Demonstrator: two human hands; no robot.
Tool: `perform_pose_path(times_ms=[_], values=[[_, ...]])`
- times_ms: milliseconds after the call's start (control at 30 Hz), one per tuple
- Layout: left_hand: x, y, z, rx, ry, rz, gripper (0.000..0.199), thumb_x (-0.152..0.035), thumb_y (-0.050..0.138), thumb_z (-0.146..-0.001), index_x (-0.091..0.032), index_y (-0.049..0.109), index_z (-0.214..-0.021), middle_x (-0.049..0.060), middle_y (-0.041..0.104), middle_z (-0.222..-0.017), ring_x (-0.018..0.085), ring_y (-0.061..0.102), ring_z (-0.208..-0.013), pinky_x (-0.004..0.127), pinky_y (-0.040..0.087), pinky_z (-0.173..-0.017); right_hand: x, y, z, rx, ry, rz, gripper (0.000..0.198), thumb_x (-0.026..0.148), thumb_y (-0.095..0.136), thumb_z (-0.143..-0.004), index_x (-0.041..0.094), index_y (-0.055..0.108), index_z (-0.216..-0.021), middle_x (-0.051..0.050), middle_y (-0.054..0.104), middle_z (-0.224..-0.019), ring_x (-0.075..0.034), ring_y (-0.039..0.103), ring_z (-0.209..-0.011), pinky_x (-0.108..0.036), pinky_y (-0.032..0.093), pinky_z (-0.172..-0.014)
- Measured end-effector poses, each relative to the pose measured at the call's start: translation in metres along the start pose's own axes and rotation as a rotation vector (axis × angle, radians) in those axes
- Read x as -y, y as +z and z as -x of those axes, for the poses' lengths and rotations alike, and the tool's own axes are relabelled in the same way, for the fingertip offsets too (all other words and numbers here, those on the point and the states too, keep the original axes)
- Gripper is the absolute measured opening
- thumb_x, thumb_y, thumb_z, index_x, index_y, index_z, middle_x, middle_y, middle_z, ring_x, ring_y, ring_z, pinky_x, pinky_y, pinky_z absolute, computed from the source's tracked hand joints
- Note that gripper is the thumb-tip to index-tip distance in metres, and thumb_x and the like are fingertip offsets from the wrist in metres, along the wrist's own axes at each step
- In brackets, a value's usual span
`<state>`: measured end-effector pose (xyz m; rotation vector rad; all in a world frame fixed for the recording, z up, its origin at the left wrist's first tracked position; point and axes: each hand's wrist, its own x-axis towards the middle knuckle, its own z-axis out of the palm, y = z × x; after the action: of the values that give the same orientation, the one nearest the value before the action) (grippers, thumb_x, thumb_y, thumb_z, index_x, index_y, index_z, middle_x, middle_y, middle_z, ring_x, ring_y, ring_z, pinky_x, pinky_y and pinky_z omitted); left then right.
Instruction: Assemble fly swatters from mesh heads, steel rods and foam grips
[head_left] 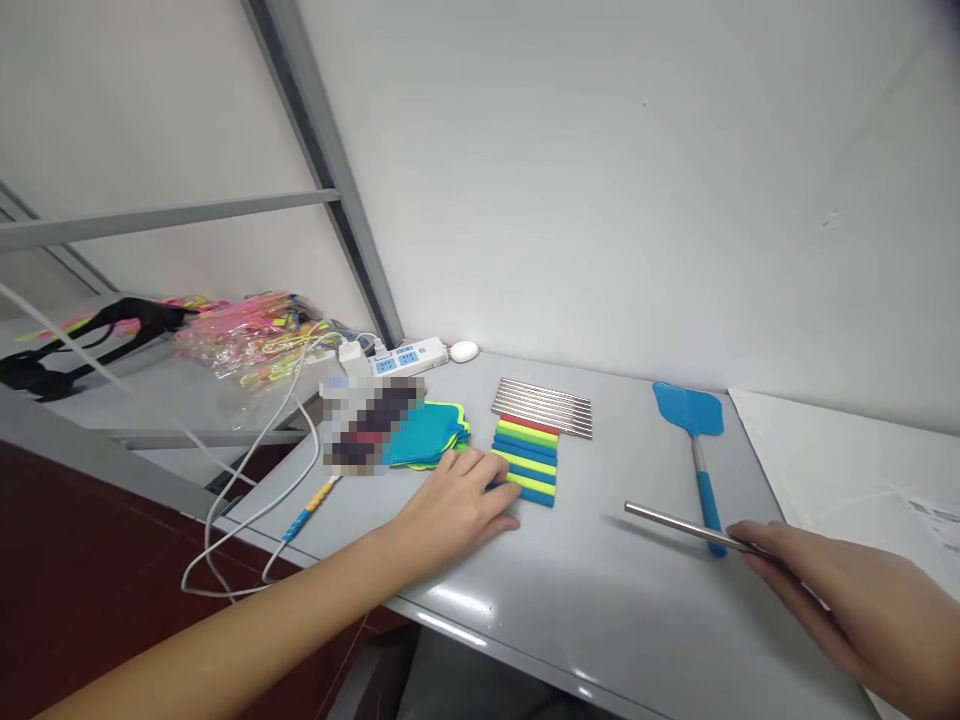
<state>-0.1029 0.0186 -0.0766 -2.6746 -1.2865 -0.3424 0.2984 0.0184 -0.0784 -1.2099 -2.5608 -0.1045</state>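
A person's right hand [847, 600] pinches a steel rod [675, 525] by one end, thumb against fingers, to the right of the coloured grips [527, 455]; the hold leaves most of its length free. The left hand [465, 500] bends over the grips' near left corner, fingertips touching, perhaps to steady or pick one; whether it grasps any cannot be told. More rods [541, 405] lie side by side just beyond the grips, apparently kept parallel for easy counting. Blue and yellow heads [424, 435] sit stacked left of the grips, seemingly to save room. A swatter [699, 457], possibly a model, lies to their right.
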Motion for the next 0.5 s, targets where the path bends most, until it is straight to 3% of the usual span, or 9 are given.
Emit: perform_pose_path(times_ms=[300,400,500], values=[[-0.016,0.009,-0.007,0.057,0.086,0.189,0.009,-0.026,0.055,-0.092,-0.018,0.058,-0.094,0.006,0.06,-0.102,0.02,0.051,-0.09,0.033,0.039,-0.076,0.002,0.01,-0.013,0.073,-0.122,-0.092,0.022,0.024,0.045,-0.095,0.024,0.055,-0.114,-0.004,0.07,-0.089,-0.017,0.068,-0.069,-0.027,0.051,-0.058],[-0.015,0.01,-0.005,0.007,-0.001,0.191,0.011,-0.026,0.053,-0.092,-0.017,0.057,-0.097,0.007,0.058,-0.098,0.021,0.05,-0.086,0.035,0.04,-0.077,0.006,0.012,-0.02,0.068,-0.155,-0.115,0.022,0.021,0.046,-0.095,0.022,0.055,-0.114,-0.004,0.069,-0.088,-0.016,0.066,-0.069,-0.027,0.05,-0.059],[-0.009,0.007,-0.003,0.053,-0.109,0.159,0.023,-0.033,0.054,-0.093,-0.019,0.056,-0.111,0.008,0.056,-0.101,0.023,0.049,-0.089,0.038,0.04,-0.079,0.008,0.012,-0.026,0.068,-0.201,-0.119,0.022,0.02,0.046,-0.095,0.021,0.054,-0.115,-0.004,0.068,-0.088,-0.016,0.066,-0.07,-0.028,0.049,-0.061]])
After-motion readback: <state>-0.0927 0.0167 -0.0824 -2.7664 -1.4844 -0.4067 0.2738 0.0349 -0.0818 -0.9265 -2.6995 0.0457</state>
